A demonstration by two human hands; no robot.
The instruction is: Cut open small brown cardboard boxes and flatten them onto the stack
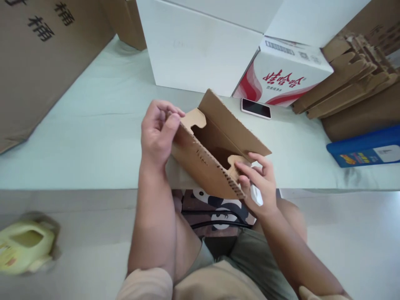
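Observation:
A brown cardboard box is tilted above the table's front edge with its top open. Its long lid flap stands up along the far side, and two small notched end flaps show at the ends of the opening. My left hand grips the box's left end, thumb on the rim beside the left notched flap. At the other end, my right hand holds the box, its fingers touching the right notched flap. Something small and white shows by the right palm; its kind is unclear.
On the pale-green covered table lies a phone, before a red-and-white carton. A large white box stands behind. Folded cardboard and a blue package are right, a big brown carton left. A yellow object is on the floor.

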